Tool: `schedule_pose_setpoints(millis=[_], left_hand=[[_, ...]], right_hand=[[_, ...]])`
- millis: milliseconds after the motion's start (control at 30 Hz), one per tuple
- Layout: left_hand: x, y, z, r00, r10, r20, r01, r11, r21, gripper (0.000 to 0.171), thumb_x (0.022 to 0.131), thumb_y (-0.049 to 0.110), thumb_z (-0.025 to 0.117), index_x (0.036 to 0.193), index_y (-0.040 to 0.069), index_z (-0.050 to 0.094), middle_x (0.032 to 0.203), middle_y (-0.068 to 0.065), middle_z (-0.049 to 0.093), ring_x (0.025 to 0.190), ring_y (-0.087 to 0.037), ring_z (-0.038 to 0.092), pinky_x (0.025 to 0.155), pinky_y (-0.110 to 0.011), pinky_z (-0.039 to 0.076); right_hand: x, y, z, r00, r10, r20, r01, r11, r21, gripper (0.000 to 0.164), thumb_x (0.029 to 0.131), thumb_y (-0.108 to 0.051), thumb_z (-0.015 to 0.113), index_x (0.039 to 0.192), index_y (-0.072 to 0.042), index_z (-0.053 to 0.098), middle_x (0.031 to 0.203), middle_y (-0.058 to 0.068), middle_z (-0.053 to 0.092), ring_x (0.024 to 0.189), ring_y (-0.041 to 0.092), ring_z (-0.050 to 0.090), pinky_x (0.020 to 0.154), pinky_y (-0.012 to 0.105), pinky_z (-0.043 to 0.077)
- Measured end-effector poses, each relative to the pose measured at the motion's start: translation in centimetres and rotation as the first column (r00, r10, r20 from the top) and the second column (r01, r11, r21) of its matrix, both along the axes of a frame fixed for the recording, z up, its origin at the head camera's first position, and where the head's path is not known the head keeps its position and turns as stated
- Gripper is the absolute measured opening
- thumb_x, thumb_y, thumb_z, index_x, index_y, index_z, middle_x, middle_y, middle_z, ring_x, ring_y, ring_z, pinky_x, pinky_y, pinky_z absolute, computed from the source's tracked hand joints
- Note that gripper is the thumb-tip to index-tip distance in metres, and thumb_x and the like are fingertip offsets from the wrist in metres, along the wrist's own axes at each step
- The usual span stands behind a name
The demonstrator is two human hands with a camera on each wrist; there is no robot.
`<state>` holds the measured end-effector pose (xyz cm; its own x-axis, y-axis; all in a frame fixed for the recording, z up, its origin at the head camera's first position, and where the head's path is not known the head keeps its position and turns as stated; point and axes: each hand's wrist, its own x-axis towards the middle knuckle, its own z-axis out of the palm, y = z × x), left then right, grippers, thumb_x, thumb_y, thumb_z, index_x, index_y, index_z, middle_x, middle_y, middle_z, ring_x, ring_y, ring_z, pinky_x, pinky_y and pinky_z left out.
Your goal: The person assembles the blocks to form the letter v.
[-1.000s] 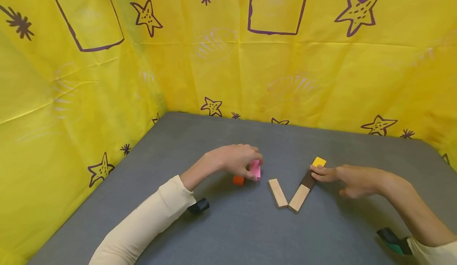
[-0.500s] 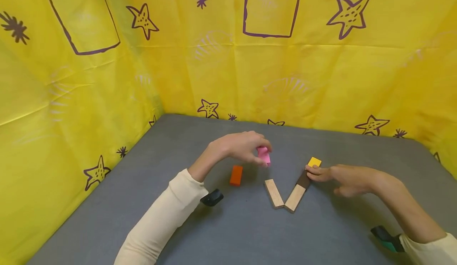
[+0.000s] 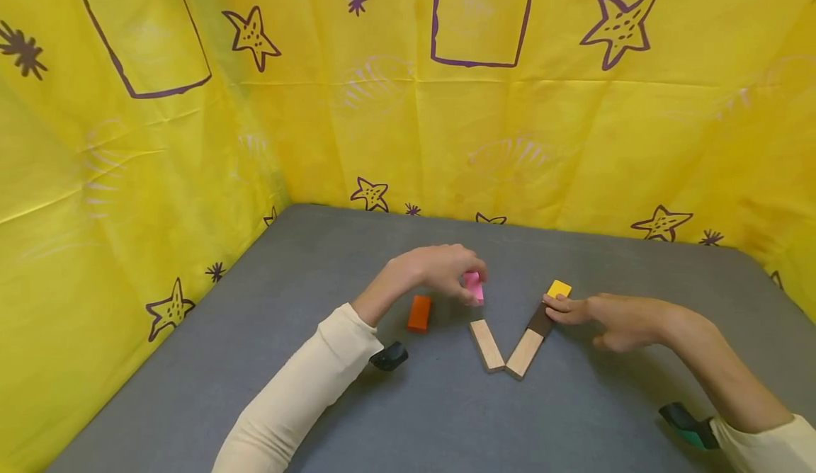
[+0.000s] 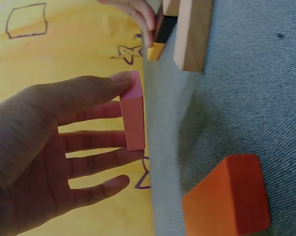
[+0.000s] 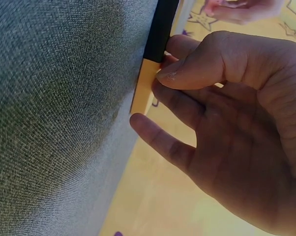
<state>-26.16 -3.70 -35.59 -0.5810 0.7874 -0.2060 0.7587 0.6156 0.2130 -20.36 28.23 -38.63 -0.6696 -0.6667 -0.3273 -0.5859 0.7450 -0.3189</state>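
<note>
My left hand [image 3: 443, 271] pinches a pink block [image 3: 474, 287] between thumb and fingers, over the grey tabletop. In the left wrist view the pink block [image 4: 132, 115] stands upright in the grip, its lower end near the fingertips. My right hand [image 3: 615, 321] rests its fingertips on a dark brown block [image 3: 540, 318]. That block lies in a line between a yellow block [image 3: 559, 288] at the far end and a plain wooden block [image 3: 525, 353] at the near end. A second wooden block [image 3: 487, 345] slants against the line's near end, forming a V.
An orange block [image 3: 418, 314] lies left of the V, near my left forearm. Grey cloth [image 3: 446, 416] covers the table. Yellow fabric walls [image 3: 395, 126] with purple starfish drawings rise behind and to the left.
My left hand has lifted the pink block from beside the orange one and carried it right, then lowered it slightly. The right hand stays at the dark brown block.
</note>
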Motion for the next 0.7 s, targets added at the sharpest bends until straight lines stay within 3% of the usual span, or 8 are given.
schedule_pose_setpoints(millis=[400, 700], left_hand=[[0.0, 1.1, -1.6, 0.999, 0.038, -0.004, -0.038, 0.998, -0.058, 0.037, 0.095, 0.038, 0.077, 0.125, 0.017, 0.071, 0.108, 0.002, 0.069, 0.096, -0.014, 0.06, 0.08, -0.024, 0.049], [0.0, 1.1, -2.2, 1.0, -0.002, -0.018, -0.001, 0.993, -0.118, 0.042, 0.096, 0.04, 0.075, 0.13, 0.015, 0.069, 0.113, 0.0, 0.07, 0.098, -0.015, 0.06, 0.082, -0.023, 0.051]], right_hand=[[0.3, 0.3, 0.1, 1.0, -0.016, 0.015, 0.017, 1.0, -0.007, 0.083, 0.078, 0.008, 0.069, 0.156, -0.012, 0.049, 0.167, 0.017, 0.041, 0.148, 0.049, 0.043, 0.104, 0.035, 0.05], [0.3, -0.2, 0.3, 1.0, -0.019, 0.025, 0.019, 1.0, 0.005, 0.083, 0.079, 0.01, 0.068, 0.157, -0.011, 0.048, 0.168, 0.018, 0.038, 0.15, 0.049, 0.041, 0.105, 0.04, 0.05]])
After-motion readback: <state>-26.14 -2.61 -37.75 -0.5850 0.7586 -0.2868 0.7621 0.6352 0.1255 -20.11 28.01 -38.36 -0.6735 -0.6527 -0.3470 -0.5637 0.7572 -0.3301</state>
